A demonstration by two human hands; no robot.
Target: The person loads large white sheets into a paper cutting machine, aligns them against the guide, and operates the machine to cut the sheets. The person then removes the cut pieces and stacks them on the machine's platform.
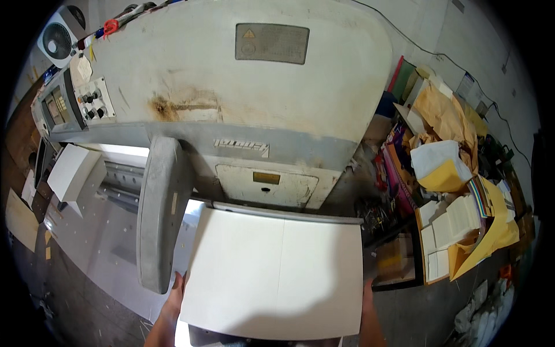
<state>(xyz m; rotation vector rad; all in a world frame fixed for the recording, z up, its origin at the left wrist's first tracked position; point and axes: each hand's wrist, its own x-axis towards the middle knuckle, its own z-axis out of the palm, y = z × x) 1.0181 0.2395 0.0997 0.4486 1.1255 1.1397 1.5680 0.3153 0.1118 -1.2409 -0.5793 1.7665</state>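
Note:
A large white paper sheet or stack (234, 272), with a faint line down its middle, lies in front of me on a side table against the grey machine. My left hand (174, 298) grips its left edge, thumb up along the side. At its right edge is my right hand (368, 306), fingers mostly hidden behind the paper. How thick the stack is cannot be made out from above. A shadow falls over its lower right part.
The big paper-cutting machine (300, 92) rises behind, its grey guard arm (159, 214) jutting out left of the paper. Another white paper stack (75, 173) sits on the machine's metal bed (110, 231). At right, a shelf holds paper bundles (457, 225) and brown wrapping paper (442, 113).

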